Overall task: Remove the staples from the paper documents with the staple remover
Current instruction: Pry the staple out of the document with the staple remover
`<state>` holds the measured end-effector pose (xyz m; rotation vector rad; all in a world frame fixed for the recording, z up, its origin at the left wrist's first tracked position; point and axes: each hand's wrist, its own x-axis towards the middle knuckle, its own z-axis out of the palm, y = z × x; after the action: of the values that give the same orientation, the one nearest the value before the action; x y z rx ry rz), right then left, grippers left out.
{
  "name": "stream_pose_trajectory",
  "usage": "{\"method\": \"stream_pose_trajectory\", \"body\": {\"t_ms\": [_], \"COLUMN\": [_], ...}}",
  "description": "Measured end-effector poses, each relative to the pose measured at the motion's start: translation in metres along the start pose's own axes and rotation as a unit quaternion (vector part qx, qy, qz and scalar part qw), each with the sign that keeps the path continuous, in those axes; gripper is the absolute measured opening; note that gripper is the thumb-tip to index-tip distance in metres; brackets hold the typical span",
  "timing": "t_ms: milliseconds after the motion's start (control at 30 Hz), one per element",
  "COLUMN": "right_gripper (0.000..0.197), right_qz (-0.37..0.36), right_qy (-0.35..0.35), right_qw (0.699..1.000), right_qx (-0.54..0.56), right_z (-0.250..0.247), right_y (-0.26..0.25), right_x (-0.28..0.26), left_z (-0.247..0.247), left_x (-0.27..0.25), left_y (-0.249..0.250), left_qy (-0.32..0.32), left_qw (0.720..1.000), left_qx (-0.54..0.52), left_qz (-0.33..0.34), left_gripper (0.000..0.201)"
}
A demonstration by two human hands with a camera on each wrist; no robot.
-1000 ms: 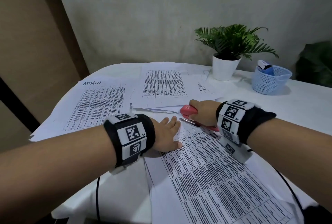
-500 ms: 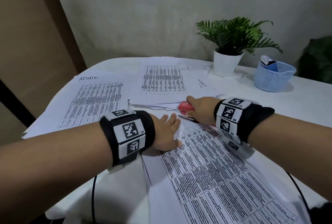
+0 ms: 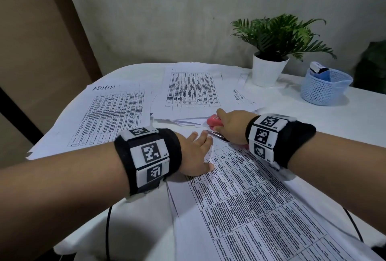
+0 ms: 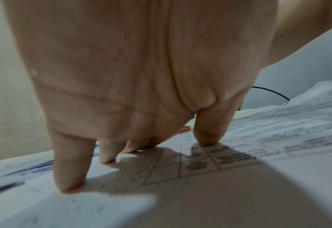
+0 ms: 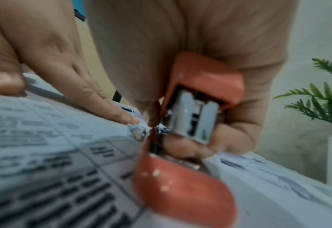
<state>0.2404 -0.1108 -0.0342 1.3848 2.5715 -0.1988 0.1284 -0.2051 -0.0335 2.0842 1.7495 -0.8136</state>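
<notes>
A printed table document (image 3: 250, 204) lies in front of me on the white table (image 3: 344, 122). My left hand (image 3: 196, 152) lies flat with straight fingers (image 4: 69, 177) pressing the document's top corner (image 4: 200, 163) down. My right hand (image 3: 231, 127) grips a red staple remover (image 3: 213, 122) just beyond the left fingertips. In the right wrist view the staple remover (image 5: 196, 123) has its red halves spread, and its metal tip touches the paper corner (image 5: 140, 132) beside the left fingertips (image 5: 122, 117). The staple itself is too small to make out.
More printed sheets lie at the back, one marked ADMIN (image 3: 112, 114) and another (image 3: 192, 91) beside it. A potted plant (image 3: 271, 51) and a blue mesh basket (image 3: 323, 87) stand at the back right. A black cable (image 3: 107, 231) hangs off the near edge.
Both hands stay at the document's top corner. The right hand with the staple remover has shifted slightly away from me; the left hand keeps pressing the paper.
</notes>
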Motion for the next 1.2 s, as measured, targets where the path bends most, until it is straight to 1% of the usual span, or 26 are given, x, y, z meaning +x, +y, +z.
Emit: {"method": "stream_pose_trajectory", "body": {"t_ms": [100,333,533,633,767,833,867,900,967,1000,1033,1067,1100,1167,1200], "right_gripper": [0.034,0.046,0.051,0.051,0.051,0.05,0.049,0.046,0.042,0.043,0.044,0.046,0.047,0.047,0.046], "right_qz": [-0.012,0.005,0.023,0.025,0.034,0.036,0.034,0.032,0.03,0.034,0.038,0.039,0.038,0.025,0.018], "right_qy": [-0.009,0.02,-0.021,-0.027,-0.013,-0.012,-0.018,-0.026,-0.042,-0.049,-0.055,-0.061,-0.066,-0.07,-0.069], "right_qw": [1.0,1.0,0.999,0.998,0.997,0.996,0.996,0.996,0.996,0.996,0.996,0.996,0.996,0.997,0.997], "right_qx": [-0.019,-0.004,0.041,0.053,0.071,0.076,0.079,0.081,0.076,0.07,0.061,0.051,0.042,0.034,0.033], "right_z": [-0.002,0.0,-0.009,-0.011,-0.014,-0.016,-0.017,-0.017,-0.018,-0.017,-0.016,-0.015,-0.014,-0.012,-0.012], "right_y": [0.002,0.003,0.011,0.012,0.015,0.016,0.017,0.018,0.018,0.018,0.017,0.016,0.015,0.011,0.008], "right_x": [0.002,0.003,0.002,-0.001,-0.009,-0.015,-0.02,-0.024,-0.033,-0.037,-0.04,-0.044,-0.046,-0.051,-0.052], "left_z": [0.001,0.001,0.002,0.003,-0.004,-0.013,-0.017,-0.02,-0.022,-0.022,-0.02,-0.017,-0.012,0.002,0.01], "left_x": [0.001,0.001,0.003,0.003,0.0,-0.002,-0.004,-0.007,-0.014,-0.019,-0.022,-0.026,-0.029,-0.03,-0.03], "left_y": [-0.001,-0.002,-0.006,-0.006,-0.01,-0.019,-0.025,-0.031,-0.042,-0.046,-0.049,-0.051,-0.052,-0.051,-0.05], "left_qy": [-0.003,-0.003,0.0,0.006,0.036,0.049,0.067,0.098,0.175,0.198,0.202,0.185,0.148,0.066,0.037], "left_qw": [1.0,1.0,1.0,1.0,0.999,0.997,0.995,0.991,0.977,0.972,0.973,0.979,0.987,0.998,0.999], "left_qx": [0.004,0.002,-0.004,0.004,0.009,-0.001,-0.019,-0.043,-0.083,-0.086,-0.074,-0.051,-0.027,-0.005,-0.008], "left_qz": [-0.001,0.004,0.014,0.016,0.033,0.054,0.067,0.077,0.089,0.089,0.085,0.072,0.052,0.025,0.019], "left_gripper": [0.073,0.074,0.074,0.074,0.074,0.067,0.063,0.059,0.054,0.051,0.048,0.047,0.047,0.054,0.059]}}
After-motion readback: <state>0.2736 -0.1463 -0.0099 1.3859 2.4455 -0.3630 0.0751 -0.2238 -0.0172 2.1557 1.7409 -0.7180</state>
